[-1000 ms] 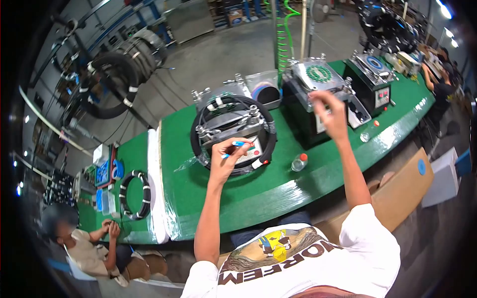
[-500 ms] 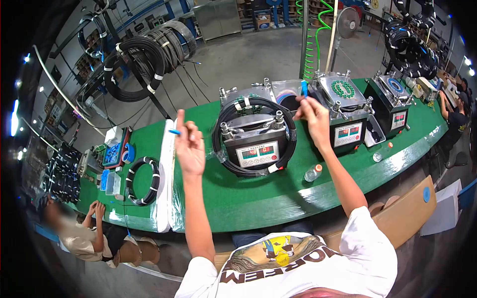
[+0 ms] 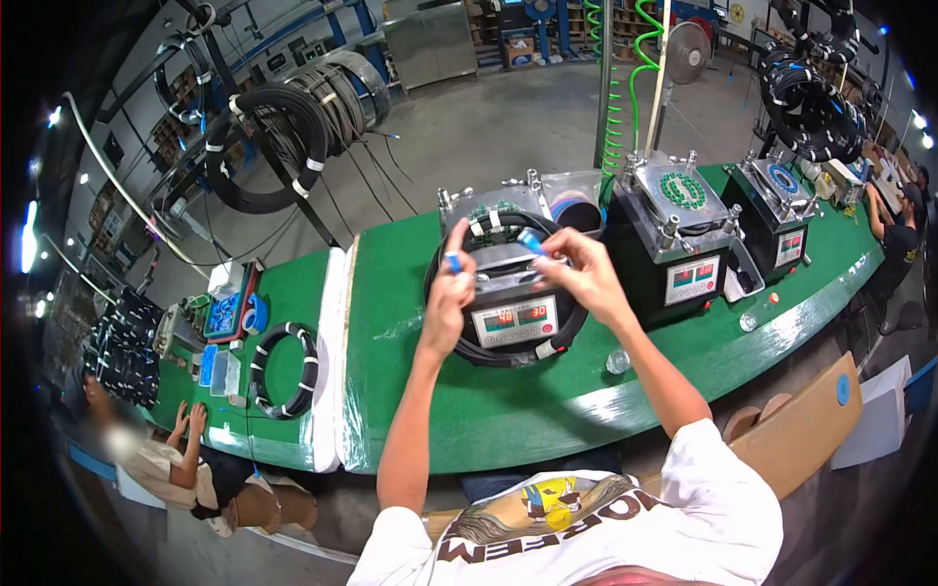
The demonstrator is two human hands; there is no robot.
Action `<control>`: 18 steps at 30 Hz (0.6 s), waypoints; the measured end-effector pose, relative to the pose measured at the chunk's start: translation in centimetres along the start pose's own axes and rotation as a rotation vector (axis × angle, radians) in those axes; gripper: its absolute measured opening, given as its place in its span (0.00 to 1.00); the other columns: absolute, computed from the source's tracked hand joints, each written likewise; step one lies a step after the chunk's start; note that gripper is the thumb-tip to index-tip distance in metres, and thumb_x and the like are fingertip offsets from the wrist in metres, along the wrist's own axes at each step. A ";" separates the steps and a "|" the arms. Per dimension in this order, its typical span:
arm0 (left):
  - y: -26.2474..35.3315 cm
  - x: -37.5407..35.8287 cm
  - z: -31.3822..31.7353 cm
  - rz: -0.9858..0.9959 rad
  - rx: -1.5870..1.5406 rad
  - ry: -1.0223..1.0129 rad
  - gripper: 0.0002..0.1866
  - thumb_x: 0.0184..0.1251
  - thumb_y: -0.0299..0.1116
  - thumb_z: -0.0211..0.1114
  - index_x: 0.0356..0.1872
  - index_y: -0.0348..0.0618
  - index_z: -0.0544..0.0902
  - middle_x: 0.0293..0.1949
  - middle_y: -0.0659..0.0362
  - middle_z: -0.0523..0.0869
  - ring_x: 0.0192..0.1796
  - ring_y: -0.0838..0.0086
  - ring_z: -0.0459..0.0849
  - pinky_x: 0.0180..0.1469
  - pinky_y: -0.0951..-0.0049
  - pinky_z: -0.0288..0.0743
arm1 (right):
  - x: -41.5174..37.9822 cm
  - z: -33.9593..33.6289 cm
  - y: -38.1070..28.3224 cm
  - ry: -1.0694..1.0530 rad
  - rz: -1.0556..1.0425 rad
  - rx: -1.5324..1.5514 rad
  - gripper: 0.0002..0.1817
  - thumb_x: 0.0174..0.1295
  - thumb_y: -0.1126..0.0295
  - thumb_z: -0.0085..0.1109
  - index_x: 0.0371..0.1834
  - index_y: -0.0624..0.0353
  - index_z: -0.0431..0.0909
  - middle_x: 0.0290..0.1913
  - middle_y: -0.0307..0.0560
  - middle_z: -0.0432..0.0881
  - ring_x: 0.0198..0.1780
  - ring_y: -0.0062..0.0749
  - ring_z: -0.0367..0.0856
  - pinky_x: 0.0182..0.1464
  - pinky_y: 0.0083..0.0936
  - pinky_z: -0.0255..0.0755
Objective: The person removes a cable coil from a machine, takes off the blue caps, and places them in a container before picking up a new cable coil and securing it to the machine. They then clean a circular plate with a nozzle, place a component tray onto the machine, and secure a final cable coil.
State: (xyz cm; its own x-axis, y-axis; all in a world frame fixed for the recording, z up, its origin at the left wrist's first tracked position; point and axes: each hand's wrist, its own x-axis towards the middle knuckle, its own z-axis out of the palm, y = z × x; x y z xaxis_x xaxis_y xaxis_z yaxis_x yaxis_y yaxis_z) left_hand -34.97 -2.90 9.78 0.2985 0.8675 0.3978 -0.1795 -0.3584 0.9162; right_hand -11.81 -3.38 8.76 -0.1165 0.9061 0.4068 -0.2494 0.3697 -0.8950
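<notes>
My left hand (image 3: 449,305) is raised in front of the near machine (image 3: 516,322). Its fingers are closed on a small blue connector (image 3: 452,262), with the index finger pointing up. My right hand (image 3: 588,276) pinches another blue connector (image 3: 531,241) between thumb and fingers, a short way right of the left hand. Both hands are slightly blurred. A coil of black cable (image 3: 435,249) with white ties loops round the machine, partly hidden by the hands. The machine's red digits are lit, and green pieces show on its top.
To the right stand a second machine (image 3: 674,249) and a third (image 3: 777,220). Clear bottles (image 3: 618,362) are on the green table (image 3: 420,410). Another cable coil (image 3: 283,371) lies left of a white strip. Co-workers (image 3: 171,459) sit at both ends.
Both hands have come together in front of the near machine, left hand rightward, right hand leftward and down, each with its blue connector. The machine's right display now reads 30. The view shifted slightly.
</notes>
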 end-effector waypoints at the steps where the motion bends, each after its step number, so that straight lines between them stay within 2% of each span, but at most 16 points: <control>1: -0.6 -0.1 0.5 -0.068 0.020 -0.038 0.41 0.73 0.45 0.50 0.85 0.44 0.53 0.43 0.67 0.65 0.33 0.84 0.58 0.37 0.83 0.57 | -0.2 0.8 0.4 -0.037 -0.110 -0.122 0.08 0.67 0.71 0.72 0.43 0.64 0.84 0.36 0.37 0.79 0.35 0.15 0.79 0.28 0.17 0.73; 2: -1.3 0.4 0.3 -0.061 0.096 -0.090 0.42 0.72 0.49 0.49 0.85 0.48 0.53 0.45 0.63 0.65 0.39 0.79 0.63 0.44 0.78 0.62 | -0.4 1.6 0.7 -0.076 -0.223 -0.243 0.08 0.65 0.72 0.73 0.41 0.64 0.86 0.36 0.34 0.78 0.34 0.14 0.77 0.29 0.16 0.71; 4: -1.8 1.2 0.1 0.053 0.180 -0.212 0.42 0.73 0.54 0.48 0.85 0.45 0.56 0.52 0.57 0.66 0.51 0.70 0.70 0.58 0.69 0.67 | -0.8 3.2 1.4 -0.039 -0.092 -0.115 0.06 0.65 0.73 0.73 0.40 0.63 0.89 0.35 0.31 0.76 0.31 0.13 0.74 0.30 0.15 0.67; 5: -1.9 1.1 0.1 0.027 0.196 -0.202 0.43 0.74 0.57 0.48 0.84 0.45 0.56 0.54 0.55 0.66 0.55 0.67 0.69 0.63 0.66 0.65 | -0.9 3.4 1.1 -0.012 0.008 -0.092 0.05 0.65 0.74 0.72 0.40 0.64 0.89 0.33 0.31 0.78 0.30 0.12 0.74 0.32 0.16 0.68; 7: -0.6 0.7 1.0 -0.030 0.227 -0.176 0.45 0.76 0.64 0.46 0.84 0.43 0.58 0.58 0.52 0.65 0.64 0.62 0.69 0.72 0.60 0.61 | -0.7 3.9 0.5 0.046 0.008 -0.112 0.05 0.65 0.75 0.72 0.40 0.65 0.88 0.32 0.33 0.82 0.30 0.11 0.75 0.32 0.16 0.69; 10: -0.9 0.4 1.8 0.118 0.337 -0.196 0.49 0.76 0.72 0.43 0.83 0.42 0.58 0.63 0.50 0.64 0.69 0.59 0.68 0.77 0.58 0.56 | -0.4 3.8 1.0 0.039 -0.014 -0.193 0.06 0.65 0.75 0.71 0.39 0.68 0.87 0.32 0.39 0.88 0.33 0.12 0.80 0.34 0.18 0.74; 12: -0.8 0.6 2.4 0.129 0.427 -0.097 0.41 0.84 0.63 0.38 0.81 0.40 0.62 0.60 0.51 0.66 0.64 0.62 0.72 0.71 0.61 0.64 | -0.3 4.4 1.7 0.010 -0.061 -0.140 0.06 0.66 0.75 0.71 0.38 0.68 0.87 0.33 0.39 0.88 0.33 0.13 0.80 0.35 0.18 0.76; 14: -1.0 0.8 2.5 0.130 0.447 -0.021 0.35 0.88 0.55 0.37 0.80 0.39 0.65 0.58 0.52 0.67 0.61 0.64 0.75 0.68 0.64 0.69 | -0.2 4.6 1.4 -0.029 -0.029 -0.081 0.10 0.68 0.73 0.70 0.47 0.67 0.81 0.32 0.39 0.86 0.32 0.15 0.80 0.36 0.19 0.77; 15: -1.4 1.0 2.9 0.128 0.329 0.021 0.31 0.90 0.50 0.35 0.78 0.39 0.69 0.55 0.54 0.68 0.55 0.67 0.77 0.62 0.68 0.72 | -0.1 4.6 0.8 -0.034 0.017 -0.007 0.12 0.68 0.73 0.69 0.50 0.66 0.79 0.32 0.40 0.85 0.32 0.15 0.80 0.36 0.19 0.77; 17: -1.6 0.7 2.7 0.057 0.251 -0.021 0.31 0.90 0.50 0.36 0.78 0.40 0.69 0.55 0.55 0.69 0.53 0.69 0.78 0.60 0.67 0.73 | 0.1 4.0 0.7 -0.031 0.053 0.098 0.19 0.70 0.70 0.69 0.57 0.62 0.71 0.34 0.40 0.84 0.32 0.15 0.80 0.37 0.18 0.76; 18: -1.6 0.8 2.7 0.025 0.211 -0.043 0.31 0.90 0.50 0.36 0.78 0.40 0.69 0.54 0.55 0.69 0.52 0.70 0.78 0.59 0.67 0.73 | 0.2 4.1 -0.7 -0.032 0.049 0.085 0.16 0.71 0.69 0.68 0.54 0.64 0.76 0.33 0.38 0.84 0.32 0.14 0.79 0.36 0.18 0.76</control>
State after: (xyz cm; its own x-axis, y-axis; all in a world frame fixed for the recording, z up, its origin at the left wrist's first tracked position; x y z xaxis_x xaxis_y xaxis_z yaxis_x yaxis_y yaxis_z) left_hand -31.89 -2.59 8.76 0.3368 0.8437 0.4180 0.0118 -0.4477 0.8941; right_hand -15.55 -4.28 10.19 -0.1605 0.9153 0.3694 -0.3227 0.3051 -0.8960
